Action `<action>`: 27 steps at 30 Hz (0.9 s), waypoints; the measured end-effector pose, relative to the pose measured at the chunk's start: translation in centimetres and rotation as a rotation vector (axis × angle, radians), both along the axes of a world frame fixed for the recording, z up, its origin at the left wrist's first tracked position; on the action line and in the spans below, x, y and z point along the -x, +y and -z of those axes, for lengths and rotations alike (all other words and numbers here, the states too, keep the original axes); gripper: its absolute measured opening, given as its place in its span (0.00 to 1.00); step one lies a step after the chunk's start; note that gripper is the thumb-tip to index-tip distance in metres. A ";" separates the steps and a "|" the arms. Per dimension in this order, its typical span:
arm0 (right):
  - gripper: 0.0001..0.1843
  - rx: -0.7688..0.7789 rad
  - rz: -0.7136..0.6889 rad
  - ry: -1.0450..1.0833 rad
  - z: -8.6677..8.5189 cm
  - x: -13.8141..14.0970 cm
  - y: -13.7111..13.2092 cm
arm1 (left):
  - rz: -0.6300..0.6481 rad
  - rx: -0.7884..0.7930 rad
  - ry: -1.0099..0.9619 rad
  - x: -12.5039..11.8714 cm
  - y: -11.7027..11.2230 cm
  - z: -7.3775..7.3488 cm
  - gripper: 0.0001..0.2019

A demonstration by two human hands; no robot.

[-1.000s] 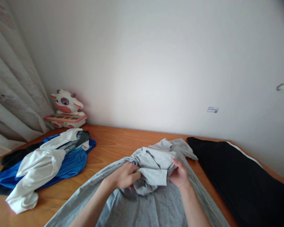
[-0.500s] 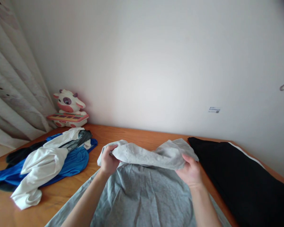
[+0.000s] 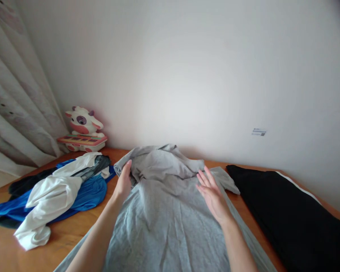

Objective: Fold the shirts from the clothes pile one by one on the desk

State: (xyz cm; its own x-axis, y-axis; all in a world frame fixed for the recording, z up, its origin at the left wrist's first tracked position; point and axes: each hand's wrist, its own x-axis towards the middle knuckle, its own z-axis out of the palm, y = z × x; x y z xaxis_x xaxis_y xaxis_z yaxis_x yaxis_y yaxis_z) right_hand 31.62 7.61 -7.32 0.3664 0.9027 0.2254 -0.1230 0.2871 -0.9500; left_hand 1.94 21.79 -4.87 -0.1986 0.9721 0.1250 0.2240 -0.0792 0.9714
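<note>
Your right hand [image 3: 211,194] is spread at the grey shirt [image 3: 170,215]; whether your left hand [image 3: 123,185], at its bunched edge, pinches it, I cannot tell. The shirt lies on the tabletop [image 3: 70,232] between piled clothes [image 3: 56,190] and black clothing [image 3: 286,215].

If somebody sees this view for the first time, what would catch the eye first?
Probably the grey garment, spread across the middle of the wooden surface, with the left hand at its far left and the open right hand at its right side. Next, the cow-shaped toy keyboard by the curtain, behind a heap of white, blue and dark clothes. At right lies a black garment with a white stripe.
</note>
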 end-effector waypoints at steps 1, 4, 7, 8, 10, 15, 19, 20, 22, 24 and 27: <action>0.30 0.028 0.056 -0.049 0.9 0.0 0.5 | 0.007 -0.050 0.109 0.4 0.3 1.1 0.22; 0.22 0.092 0.277 -0.281 3.9 -0.5 1.3 | 0.155 -0.222 0.487 1.1 0.2 4.9 0.20; 0.19 0.092 0.408 -0.459 5.8 -1.1 1.3 | 0.183 -0.387 0.728 1.1 -0.3 7.2 0.22; 0.19 0.085 0.425 -0.499 6.2 -1.3 1.2 | 0.188 -0.428 0.757 1.0 -0.4 7.6 0.24; 0.18 0.074 0.447 -0.599 6.4 -1.4 0.9 | 0.195 -0.466 0.769 1.0 -0.4 7.9 0.26; 0.14 0.068 0.439 -0.810 6.6 -1.0 0.4 | 0.123 -0.381 0.834 1.9 -0.3 8.4 0.27; 0.11 0.057 0.458 -0.913 6.9 -0.3 0.1 | 0.008 -0.316 0.970 3.2 -1.0 8.6 0.24; 0.11 0.053 0.471 -0.928 7.0 -0.3 0.0 | -0.019 -0.286 1.010 3.6 -1.3 8.6 0.24; 0.12 0.049 0.505 -0.939 7.1 -0.8 -0.2 | -0.051 -0.209 1.097 4.4 -1.8 8.4 0.23; 0.14 0.054 0.565 -0.931 7.1 -2.2 -0.5 | -0.056 -0.131 1.172 5.1 -2.3 8.1 0.23; 0.21 0.099 0.730 -0.921 7.0 -5.4 -1.4 | -0.087 -0.029 1.238 5.3 -2.8 7.4 0.26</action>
